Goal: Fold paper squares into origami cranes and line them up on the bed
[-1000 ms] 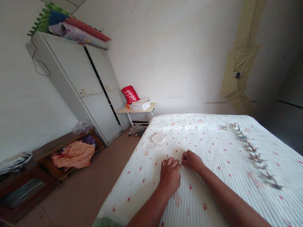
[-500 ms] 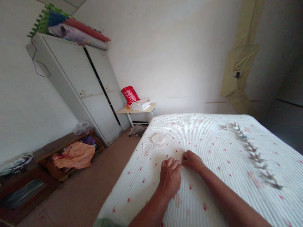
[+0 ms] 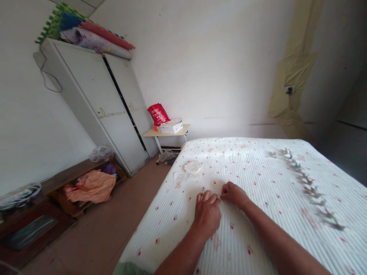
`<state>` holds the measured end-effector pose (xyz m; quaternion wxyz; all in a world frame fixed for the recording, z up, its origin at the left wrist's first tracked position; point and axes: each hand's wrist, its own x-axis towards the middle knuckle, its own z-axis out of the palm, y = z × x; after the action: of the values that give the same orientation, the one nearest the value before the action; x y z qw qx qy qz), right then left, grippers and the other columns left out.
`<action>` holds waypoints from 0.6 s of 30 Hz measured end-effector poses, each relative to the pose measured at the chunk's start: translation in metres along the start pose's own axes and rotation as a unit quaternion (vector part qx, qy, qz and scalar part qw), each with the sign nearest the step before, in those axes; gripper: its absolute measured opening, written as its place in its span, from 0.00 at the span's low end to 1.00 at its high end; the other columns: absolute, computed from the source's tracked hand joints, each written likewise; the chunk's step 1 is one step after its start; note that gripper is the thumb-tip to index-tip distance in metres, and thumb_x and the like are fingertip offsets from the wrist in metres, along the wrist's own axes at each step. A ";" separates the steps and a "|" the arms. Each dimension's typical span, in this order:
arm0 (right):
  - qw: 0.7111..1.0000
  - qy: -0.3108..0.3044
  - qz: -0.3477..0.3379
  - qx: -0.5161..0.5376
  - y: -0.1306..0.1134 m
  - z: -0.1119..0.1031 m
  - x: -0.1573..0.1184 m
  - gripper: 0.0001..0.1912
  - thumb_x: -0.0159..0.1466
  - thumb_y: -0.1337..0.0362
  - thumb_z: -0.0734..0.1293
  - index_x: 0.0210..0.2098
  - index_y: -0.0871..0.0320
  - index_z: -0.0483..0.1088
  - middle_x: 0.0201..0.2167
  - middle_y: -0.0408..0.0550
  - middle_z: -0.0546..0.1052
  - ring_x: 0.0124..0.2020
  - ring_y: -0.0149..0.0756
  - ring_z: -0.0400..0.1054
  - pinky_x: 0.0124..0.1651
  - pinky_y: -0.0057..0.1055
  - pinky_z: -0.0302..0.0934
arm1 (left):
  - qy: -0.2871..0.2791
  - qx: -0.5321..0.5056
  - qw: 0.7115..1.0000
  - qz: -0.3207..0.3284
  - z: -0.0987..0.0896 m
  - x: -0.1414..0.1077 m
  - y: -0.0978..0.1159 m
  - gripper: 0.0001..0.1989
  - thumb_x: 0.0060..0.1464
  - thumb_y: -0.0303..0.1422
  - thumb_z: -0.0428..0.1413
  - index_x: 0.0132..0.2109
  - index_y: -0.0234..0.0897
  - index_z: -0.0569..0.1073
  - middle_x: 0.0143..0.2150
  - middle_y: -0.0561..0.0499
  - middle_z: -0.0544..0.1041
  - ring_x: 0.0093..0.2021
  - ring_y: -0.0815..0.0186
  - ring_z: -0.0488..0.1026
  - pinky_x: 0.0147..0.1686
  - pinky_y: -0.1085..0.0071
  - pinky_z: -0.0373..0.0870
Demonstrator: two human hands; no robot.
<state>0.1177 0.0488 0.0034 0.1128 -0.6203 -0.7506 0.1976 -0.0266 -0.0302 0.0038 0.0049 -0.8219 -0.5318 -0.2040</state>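
My left hand (image 3: pixel 207 212) rests low over the quilted white bedspread (image 3: pixel 243 229), its fingers bent and its thumb side turned to the other hand. Close beside it, my right hand (image 3: pixel 233 194) is closed in a pinch with the fingertips facing left. The hands nearly touch. Whatever is between the fingertips is too small or hidden to name. Beyond the hands, toward the left edge of the bed, lie a white roundish piece of paper (image 3: pixel 192 167) and a printed paper slip (image 3: pixel 180 177).
A row of several small winged figures (image 3: pixel 311 189), blurred, runs along the bed's right side. Behind the bed's far left corner, a small table (image 3: pixel 149 133) bears a red bag (image 3: pixel 158 114) and a white box (image 3: pixel 172 128). A grey cabinet (image 3: pixel 94 88) and a low wooden bench (image 3: pixel 69 173) stand left.
The view has shifted very slightly. Both hands keep almost the same place and pose, with only small finger movement.
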 end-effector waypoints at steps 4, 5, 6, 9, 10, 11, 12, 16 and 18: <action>1.000 0.000 0.008 0.005 -0.002 -0.002 -0.001 0.06 0.51 0.62 0.66 0.26 0.57 0.72 0.28 0.46 0.73 0.29 0.33 0.67 0.27 0.26 0.50 | 0.000 -0.004 1.000 0.001 0.000 0.000 0.000 0.12 0.55 0.26 0.46 0.41 0.39 0.72 0.42 0.50 0.74 0.51 0.60 0.61 0.50 0.60 0.55; 1.000 0.000 0.010 0.006 -0.003 -0.002 -0.001 0.07 0.50 0.61 0.66 0.26 0.57 0.72 0.28 0.46 0.73 0.29 0.33 0.67 0.27 0.26 0.50 | -0.001 -0.004 1.000 0.002 0.000 0.000 0.000 0.13 0.55 0.25 0.45 0.42 0.39 0.72 0.42 0.50 0.74 0.51 0.60 0.61 0.50 0.60 0.56; 1.000 0.000 0.012 0.007 -0.004 -0.003 -0.001 0.07 0.50 0.61 0.66 0.26 0.58 0.72 0.28 0.46 0.73 0.29 0.33 0.67 0.27 0.26 0.50 | -0.003 -0.004 1.000 0.002 0.000 0.000 0.000 0.13 0.55 0.25 0.45 0.42 0.39 0.73 0.42 0.49 0.74 0.51 0.59 0.61 0.50 0.60 0.56; 1.000 -0.008 0.014 0.009 -0.005 -0.005 -0.002 0.07 0.51 0.61 0.67 0.25 0.58 0.72 0.27 0.46 0.73 0.29 0.33 0.67 0.27 0.25 0.50 | -0.008 0.000 1.000 -0.001 -0.001 0.000 0.000 0.14 0.55 0.25 0.44 0.42 0.39 0.73 0.41 0.49 0.74 0.50 0.60 0.61 0.49 0.60 0.56; 1.000 -0.009 0.014 0.006 -0.006 -0.005 -0.002 0.07 0.51 0.61 0.67 0.26 0.58 0.72 0.27 0.46 0.73 0.30 0.34 0.68 0.27 0.25 0.50 | -0.008 0.003 1.000 -0.003 -0.001 0.000 0.000 0.14 0.55 0.25 0.44 0.43 0.39 0.73 0.41 0.48 0.74 0.50 0.60 0.61 0.49 0.60 0.56; 1.000 -0.008 0.015 0.001 -0.006 -0.005 -0.003 0.07 0.50 0.61 0.67 0.26 0.58 0.72 0.28 0.47 0.73 0.30 0.34 0.68 0.27 0.26 0.51 | -0.008 0.005 1.000 -0.003 0.000 0.000 0.000 0.14 0.55 0.25 0.45 0.43 0.39 0.73 0.41 0.48 0.74 0.50 0.60 0.61 0.49 0.60 0.56; 1.000 -0.005 0.017 -0.007 -0.007 -0.005 -0.003 0.06 0.50 0.62 0.67 0.27 0.58 0.72 0.29 0.47 0.74 0.31 0.34 0.68 0.28 0.26 0.51 | -0.007 0.006 1.000 -0.003 0.000 0.000 0.000 0.15 0.55 0.25 0.45 0.44 0.39 0.73 0.41 0.48 0.74 0.50 0.60 0.61 0.49 0.60 0.56; 0.999 0.005 0.027 -0.035 -0.010 -0.005 -0.006 0.07 0.51 0.63 0.66 0.29 0.58 0.72 0.30 0.47 0.73 0.33 0.36 0.69 0.28 0.27 0.52 | -0.006 0.007 1.000 0.001 0.004 0.001 -0.002 0.14 0.54 0.25 0.46 0.42 0.39 0.73 0.42 0.49 0.73 0.50 0.60 0.61 0.49 0.60 0.56; 0.999 0.006 0.026 -0.034 -0.011 -0.005 -0.006 0.07 0.51 0.63 0.65 0.30 0.58 0.72 0.30 0.48 0.73 0.33 0.37 0.69 0.28 0.27 0.52 | -0.003 0.008 1.000 -0.002 0.004 0.001 -0.002 0.14 0.53 0.24 0.46 0.41 0.39 0.73 0.43 0.49 0.73 0.50 0.60 0.61 0.50 0.59 0.55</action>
<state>0.1118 0.0419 0.0133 0.0908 -0.6446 -0.7396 0.1708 -0.0266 -0.0275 -0.0003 0.0096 -0.8213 -0.5350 -0.1978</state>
